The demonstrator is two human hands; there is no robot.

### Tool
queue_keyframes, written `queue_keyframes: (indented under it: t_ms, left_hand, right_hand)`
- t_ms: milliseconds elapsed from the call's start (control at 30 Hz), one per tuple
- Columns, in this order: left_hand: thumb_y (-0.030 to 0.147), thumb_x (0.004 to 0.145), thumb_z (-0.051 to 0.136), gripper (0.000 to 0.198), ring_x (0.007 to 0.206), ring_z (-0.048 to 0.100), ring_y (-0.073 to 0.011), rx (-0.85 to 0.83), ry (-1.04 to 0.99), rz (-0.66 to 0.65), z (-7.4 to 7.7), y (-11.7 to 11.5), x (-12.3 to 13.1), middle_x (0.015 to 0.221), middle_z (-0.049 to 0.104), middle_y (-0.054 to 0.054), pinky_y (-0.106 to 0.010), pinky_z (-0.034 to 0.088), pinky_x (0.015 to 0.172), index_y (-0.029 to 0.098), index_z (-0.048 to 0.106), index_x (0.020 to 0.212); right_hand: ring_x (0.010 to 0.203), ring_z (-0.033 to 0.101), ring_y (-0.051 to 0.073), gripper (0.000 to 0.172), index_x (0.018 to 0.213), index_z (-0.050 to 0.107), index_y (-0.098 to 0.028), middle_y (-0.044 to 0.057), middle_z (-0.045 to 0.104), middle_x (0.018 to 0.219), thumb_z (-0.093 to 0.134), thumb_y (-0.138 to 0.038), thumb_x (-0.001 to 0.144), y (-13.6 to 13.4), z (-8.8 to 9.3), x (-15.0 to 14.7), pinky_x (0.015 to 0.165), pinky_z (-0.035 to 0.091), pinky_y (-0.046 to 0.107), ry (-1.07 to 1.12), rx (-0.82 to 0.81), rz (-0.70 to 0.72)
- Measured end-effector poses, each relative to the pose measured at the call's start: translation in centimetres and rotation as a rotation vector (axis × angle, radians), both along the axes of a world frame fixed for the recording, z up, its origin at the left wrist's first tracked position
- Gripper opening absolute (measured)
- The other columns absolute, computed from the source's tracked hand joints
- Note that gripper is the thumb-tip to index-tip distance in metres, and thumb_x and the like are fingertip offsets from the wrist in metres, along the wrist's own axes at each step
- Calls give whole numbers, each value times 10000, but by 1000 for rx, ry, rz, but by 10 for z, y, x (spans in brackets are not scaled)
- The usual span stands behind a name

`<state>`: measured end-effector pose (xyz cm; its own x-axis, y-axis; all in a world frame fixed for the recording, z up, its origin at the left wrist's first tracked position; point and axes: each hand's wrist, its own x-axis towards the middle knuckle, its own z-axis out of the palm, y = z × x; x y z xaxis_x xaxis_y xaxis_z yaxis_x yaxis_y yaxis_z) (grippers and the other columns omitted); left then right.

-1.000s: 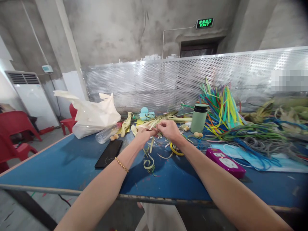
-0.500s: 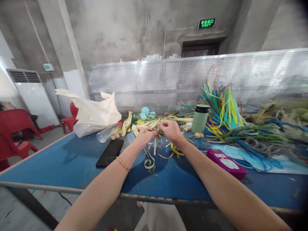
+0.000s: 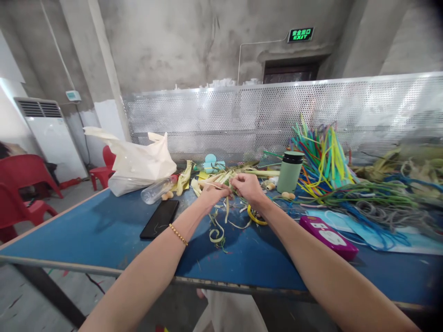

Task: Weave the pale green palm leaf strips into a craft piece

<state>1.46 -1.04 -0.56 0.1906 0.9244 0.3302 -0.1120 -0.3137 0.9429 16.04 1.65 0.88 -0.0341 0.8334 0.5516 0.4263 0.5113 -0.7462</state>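
Over the middle of the blue table (image 3: 104,235), my two hands are close together with fingers pinched. My left hand (image 3: 213,194) grips pale husk strips (image 3: 227,210); one end hangs down below the fingers. Just to its right, my right hand (image 3: 248,186) is closed at the same bundle, its fingertips hiding what lies between them. Beneath the hands lie a curled husk strip (image 3: 217,234), thin green scraps and a yellow ring (image 3: 255,216). Larger husk pieces (image 3: 185,177) are behind and to the left.
Left of my hands are a black phone (image 3: 159,219), a clear plastic bottle (image 3: 154,190) and a white plastic bag (image 3: 138,161). At right stand a green tumbler (image 3: 290,173), a magenta box (image 3: 328,237), colourful strips (image 3: 325,157) and tangled cords (image 3: 374,196).
The view has shifted slightly, so the scene sits a little further right. My hands stay together at the husk strips, with only small finger movement.
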Motion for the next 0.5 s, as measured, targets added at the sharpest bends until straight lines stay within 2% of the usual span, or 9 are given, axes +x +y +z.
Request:
queue_keyframes:
  t_ms: [133, 233, 367, 433, 500]
  left_hand:
    - [250, 586, 830, 250, 659, 636, -165, -126, -171, -110, -2, 3, 0, 681, 674, -59, -351, 523, 772, 110, 673, 720]
    - [191, 580, 837, 260, 617, 611, -132, -161, -231, -59, -4, 7, -1, 681, 663, -43, -328, 524, 739, 99, 672, 758]
    - [141, 616, 806, 197, 580, 585, -106, -180, -216, 1, -9, 14, -2, 654, 642, -31, -284, 503, 674, 94, 672, 752]
    - [145, 633, 789, 166, 590, 590, -109, -157, -182, 18, -10, 16, -4, 662, 648, -37, -272, 495, 660, 93, 685, 751]
    - [153, 641, 775, 156, 588, 588, -111, -112, -120, 52, -10, 16, -5, 659, 656, -40, -265, 489, 642, 94, 707, 768]
  right_hand:
    - [378, 363, 83, 252, 545, 525, -184, -44, 440, 410, 586, -383, 689, 0, 1, 2, 399, 278, 227, 98, -67, 86]
    - [367, 363, 76, 240, 554, 526, -180, -44, 443, 416, 586, -369, 689, 2, -1, 3, 377, 265, 216, 112, -105, 115]
    - [365, 395, 73, 221, 572, 555, -164, -17, 525, 484, 580, -346, 697, 5, -1, 5, 358, 274, 211, 120, -165, 128]
    - [364, 402, 79, 220, 585, 563, -161, -4, 539, 505, 572, -341, 711, 7, 2, 8, 357, 276, 220, 155, -219, 94]
    - [402, 441, 102, 213, 610, 581, -157, 15, 551, 531, 559, -330, 732, 10, 5, 14, 394, 326, 237, 140, -219, -29]
